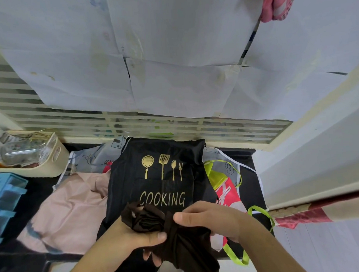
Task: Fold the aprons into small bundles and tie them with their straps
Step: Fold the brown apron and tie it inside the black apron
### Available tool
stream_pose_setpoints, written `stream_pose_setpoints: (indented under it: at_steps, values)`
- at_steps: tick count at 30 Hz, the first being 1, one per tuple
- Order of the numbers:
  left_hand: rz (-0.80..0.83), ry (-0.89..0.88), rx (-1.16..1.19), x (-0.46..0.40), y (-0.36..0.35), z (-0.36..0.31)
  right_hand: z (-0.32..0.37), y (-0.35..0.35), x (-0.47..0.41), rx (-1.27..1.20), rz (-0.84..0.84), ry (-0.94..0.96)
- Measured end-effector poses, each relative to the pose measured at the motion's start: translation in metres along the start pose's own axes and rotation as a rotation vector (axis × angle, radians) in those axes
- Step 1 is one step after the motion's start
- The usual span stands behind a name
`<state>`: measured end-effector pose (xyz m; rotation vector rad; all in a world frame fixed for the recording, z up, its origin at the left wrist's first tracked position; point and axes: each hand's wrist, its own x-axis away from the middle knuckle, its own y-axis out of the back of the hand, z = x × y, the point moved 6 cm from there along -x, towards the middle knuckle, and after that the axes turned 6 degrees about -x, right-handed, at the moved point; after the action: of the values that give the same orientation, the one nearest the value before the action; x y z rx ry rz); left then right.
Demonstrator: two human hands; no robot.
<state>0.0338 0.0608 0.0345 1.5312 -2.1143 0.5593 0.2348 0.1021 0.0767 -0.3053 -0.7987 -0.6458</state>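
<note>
Brown apron (157,220), bunched, sat in our grip just below the black "COOKING" apron (159,177): left hand (137,237) clutched it from beneath, right hand (214,218) pinched its top.

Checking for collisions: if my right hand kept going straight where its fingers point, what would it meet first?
Probably the dark brown apron bundle it already pinches; the right hand points left toward the left hand just beyond, though depth is unclear.

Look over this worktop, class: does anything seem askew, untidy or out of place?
Yes. A clear glass jar lies tipped on its side in the cream basket at left, and the pink apron beside the black apron lies crumpled, not flat.
</note>
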Motion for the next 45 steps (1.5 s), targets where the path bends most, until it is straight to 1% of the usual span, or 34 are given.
stream_pose_setpoints:
  at_steps: [2, 4, 7, 9, 11, 13, 15, 17, 19, 21, 23, 26, 28, 31, 33, 35, 37, 38, 40, 42, 43, 45]
  values:
    - [-0.012, 0.004, 0.048, 0.0, 0.001, 0.004, -0.001, -0.002, 0.0, -0.043, 0.017, -0.028]
    - [0.012, 0.01, 0.073, 0.0, 0.0, 0.001, -0.005, -0.002, -0.002, -0.067, 0.007, -0.024]
    - [-0.036, 0.026, 0.015, -0.002, 0.003, -0.005, 0.001, -0.006, -0.001, -0.096, -0.005, 0.07]
    - [-0.142, 0.042, -0.048, -0.007, 0.007, -0.006, 0.004, -0.008, -0.006, -0.094, -0.024, 0.111]
    - [-0.278, 0.042, -0.094, -0.012, 0.012, -0.003, 0.004, -0.009, -0.017, -0.049, -0.098, 0.175]
    - [-0.439, 0.048, -0.119, -0.017, 0.017, 0.004, 0.001, -0.008, -0.03, 0.117, -0.243, 0.247]
    - [-0.603, 0.036, -0.214, -0.024, 0.024, 0.011, -0.004, -0.009, -0.045, 0.288, -0.398, 0.29]
    - [-0.694, -0.069, -0.3, -0.032, 0.026, 0.012, -0.013, -0.015, -0.061, 0.383, -0.496, 0.317]
    - [-0.687, -0.192, -0.412, -0.044, 0.022, 0.013, -0.031, -0.023, -0.087, 0.369, -0.531, 0.319]
    - [-0.653, -0.248, -0.519, -0.059, 0.019, 0.026, -0.056, -0.03, -0.118, 0.297, -0.541, 0.302]
    - [-0.625, -0.244, -0.573, -0.072, 0.02, 0.045, -0.078, -0.037, -0.144, 0.257, -0.543, 0.271]
    - [-0.553, -0.22, -0.718, -0.089, 0.017, 0.077, -0.105, -0.05, -0.173, 0.273, -0.541, 0.237]
    - [-0.532, -0.203, -0.846, -0.09, 0.014, 0.084, -0.111, -0.056, -0.177, 0.336, -0.546, 0.223]
    - [-0.47, -0.122, -0.993, -0.096, 0.008, 0.1, -0.117, -0.061, -0.182, 0.387, -0.566, 0.214]
    - [-0.456, -0.072, -1.059, -0.1, 0.007, 0.104, -0.118, -0.062, -0.184, 0.368, -0.566, 0.202]
    - [-0.48, -0.088, -1.129, -0.103, 0.005, 0.1, -0.119, -0.063, -0.187, 0.345, -0.547, 0.189]
    - [-0.521, -0.159, -1.227, -0.104, 0.004, 0.093, -0.116, -0.063, -0.187, 0.319, -0.497, 0.188]
    - [-0.526, -0.194, -1.265, -0.105, 0.003, 0.089, -0.115, -0.062, -0.187, 0.272, -0.456, 0.195]
    - [-0.493, -0.299, -1.265, -0.108, 0.002, 0.088, -0.112, -0.059, -0.184, 0.118, -0.345, 0.177]
    - [-0.416, -0.411, -1.221, -0.111, 0.0, 0.086, -0.113, -0.053, -0.18, -0.034, -0.233, 0.105]
    - [-0.367, -0.436, -1.197, -0.113, -0.001, 0.085, -0.116, -0.051, -0.179, -0.105, -0.182, 0.058]
    - [-0.273, -0.424, -1.151, -0.117, -0.001, 0.084, -0.119, -0.049, -0.176, -0.195, -0.108, 0.0]
